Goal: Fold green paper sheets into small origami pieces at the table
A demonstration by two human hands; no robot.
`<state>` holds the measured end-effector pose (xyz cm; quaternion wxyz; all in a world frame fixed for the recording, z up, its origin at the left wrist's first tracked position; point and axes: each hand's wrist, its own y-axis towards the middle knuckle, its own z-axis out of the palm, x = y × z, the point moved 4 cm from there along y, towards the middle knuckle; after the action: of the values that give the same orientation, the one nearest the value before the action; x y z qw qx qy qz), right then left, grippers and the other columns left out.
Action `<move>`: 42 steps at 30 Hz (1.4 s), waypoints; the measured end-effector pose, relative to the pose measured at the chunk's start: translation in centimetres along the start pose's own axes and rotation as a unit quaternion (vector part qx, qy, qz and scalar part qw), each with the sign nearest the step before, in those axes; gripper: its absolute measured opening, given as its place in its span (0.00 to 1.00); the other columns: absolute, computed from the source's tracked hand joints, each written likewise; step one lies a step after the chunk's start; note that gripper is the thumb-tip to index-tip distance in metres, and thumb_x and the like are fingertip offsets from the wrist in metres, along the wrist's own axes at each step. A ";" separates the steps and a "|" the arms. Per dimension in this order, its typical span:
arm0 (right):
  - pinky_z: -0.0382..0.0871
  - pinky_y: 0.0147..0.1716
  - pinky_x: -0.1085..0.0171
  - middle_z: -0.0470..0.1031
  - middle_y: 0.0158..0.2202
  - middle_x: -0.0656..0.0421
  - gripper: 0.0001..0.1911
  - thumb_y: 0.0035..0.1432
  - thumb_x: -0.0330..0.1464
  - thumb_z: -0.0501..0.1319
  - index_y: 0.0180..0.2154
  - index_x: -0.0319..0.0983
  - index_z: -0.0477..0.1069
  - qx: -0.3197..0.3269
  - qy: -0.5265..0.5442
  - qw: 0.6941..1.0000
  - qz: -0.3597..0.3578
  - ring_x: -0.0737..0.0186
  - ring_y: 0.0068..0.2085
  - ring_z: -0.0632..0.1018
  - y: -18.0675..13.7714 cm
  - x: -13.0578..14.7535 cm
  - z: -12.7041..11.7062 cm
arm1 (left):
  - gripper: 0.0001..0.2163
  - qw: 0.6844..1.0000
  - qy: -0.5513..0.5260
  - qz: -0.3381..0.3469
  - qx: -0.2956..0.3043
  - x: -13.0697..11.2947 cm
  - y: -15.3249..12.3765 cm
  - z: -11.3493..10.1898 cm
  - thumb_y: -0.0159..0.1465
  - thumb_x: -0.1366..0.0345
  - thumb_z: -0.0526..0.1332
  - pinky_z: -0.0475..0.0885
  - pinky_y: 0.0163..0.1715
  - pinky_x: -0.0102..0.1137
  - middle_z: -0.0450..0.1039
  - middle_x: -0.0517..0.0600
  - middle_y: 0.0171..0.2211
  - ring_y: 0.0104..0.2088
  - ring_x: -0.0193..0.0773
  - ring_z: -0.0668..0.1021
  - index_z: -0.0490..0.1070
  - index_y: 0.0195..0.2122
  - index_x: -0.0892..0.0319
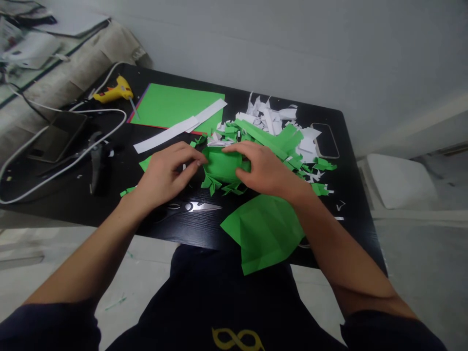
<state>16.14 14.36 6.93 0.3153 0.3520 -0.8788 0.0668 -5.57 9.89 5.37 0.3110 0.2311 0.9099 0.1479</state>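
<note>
While the table (347, 180) was strewn with paper, a green paper piece (222, 166) was kept between the two hands near its middle. Its far rim and right end were grasped by the right hand (265, 168), the index finger being laid at the rim and the thumb set lower at the end. Its left end was met by the fingertips of the left hand (170, 170), with thumb and index finger brought close together; whether paper was pinched there could not be told.

Shaping of the piece could be judged well advanced, as its body was bent up and tabs (212, 185) were splayed outward along its near lower edge. Much cutting also seemed done: white scraps (268, 117) and green scraps (288, 139) were heaped behind and to the right. Two white strips (168, 134) were laid end over end, partly across a stack of coloured sheets (175, 107) whose green top looked uncut. A creased green sheet (266, 234) was left loose over the front edge, partly covered by the right forearm (340, 248). Scissors (201, 206) and a yellow glue gun (115, 91) were held by neither hand.
</note>
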 end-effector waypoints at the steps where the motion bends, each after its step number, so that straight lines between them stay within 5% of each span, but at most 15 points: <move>1: 0.72 0.59 0.47 0.76 0.62 0.48 0.28 0.61 0.22 0.58 0.61 0.36 0.74 -0.001 0.002 1.000 -0.001 0.47 0.58 0.78 0.0 0.0 0.0 | 0.10 1.000 -0.004 -0.003 -0.001 0.0 0.0 0.0 0.73 0.65 0.57 0.76 0.44 0.36 0.81 0.52 0.42 0.42 0.43 0.82 0.79 0.44 0.56; 13: 0.70 0.62 0.46 0.77 0.60 0.48 0.26 0.60 0.21 0.59 0.59 0.38 0.73 -0.008 0.010 0.998 -0.054 0.47 0.61 0.76 0.1 -0.5 1.1 | 0.09 0.999 -0.039 -0.014 0.008 0.0 -0.4 0.4 0.73 0.64 0.58 0.75 0.45 0.35 0.80 0.52 0.43 0.44 0.42 0.82 0.79 0.44 0.56; 22: 0.69 0.63 0.43 0.69 0.67 0.46 0.19 0.67 0.23 0.59 0.56 0.39 0.76 0.026 -0.007 0.998 -0.063 0.44 0.66 0.73 -0.6 -0.8 3.6 | 0.05 0.989 -0.073 -0.117 0.060 1.0 -2.0 2.1 0.71 0.62 0.62 0.72 0.29 0.28 0.82 0.49 0.39 0.34 0.37 0.81 0.73 0.44 0.57; 26: 0.71 0.61 0.45 0.76 0.60 0.48 0.22 0.66 0.19 0.56 0.55 0.40 0.76 -0.008 0.004 0.998 -0.058 0.46 0.62 0.76 -1.0 -0.7 3.2 | 0.06 0.987 -0.085 -0.127 0.054 1.6 -2.6 2.1 0.70 0.60 0.64 0.71 0.26 0.27 0.81 0.49 0.39 0.35 0.38 0.82 0.73 0.44 0.56; 30: 0.74 0.58 0.48 0.80 0.56 0.47 0.18 0.67 0.21 0.59 0.56 0.36 0.76 0.000 -0.005 0.999 -0.035 0.46 0.58 0.79 -1.4 -0.8 3.2 | 0.08 0.993 -0.062 -0.099 0.021 1.6 -2.7 1.7 0.70 0.59 0.65 0.77 0.39 0.34 0.80 0.51 0.42 0.40 0.42 0.82 0.74 0.46 0.56; 35: 0.75 0.56 0.48 0.82 0.56 0.46 0.14 0.70 0.28 0.62 0.56 0.36 0.77 0.026 -0.021 0.999 -0.031 0.45 0.56 0.82 -1.7 -1.3 4.0 | 0.19 0.999 -0.009 -0.016 0.050 0.6 -2.8 1.9 0.69 0.55 0.65 0.71 0.63 0.50 0.71 0.58 0.63 0.63 0.54 0.74 0.71 0.59 0.55; 42: 0.77 0.52 0.51 0.83 0.54 0.50 0.15 0.73 0.28 0.57 0.55 0.38 0.78 -0.012 0.012 1.000 0.000 0.50 0.53 0.83 -2.9 -1.2 1.4 | 0.19 0.995 0.050 -0.019 0.083 1.2 -2.9 3.4 0.73 0.58 0.61 0.71 0.62 0.52 0.74 0.60 0.60 0.61 0.55 0.76 0.70 0.62 0.57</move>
<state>18.00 12.37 4.77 0.3299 0.3473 -0.8758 0.0599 -5.25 8.44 0.97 0.2478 0.2314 0.9376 0.0770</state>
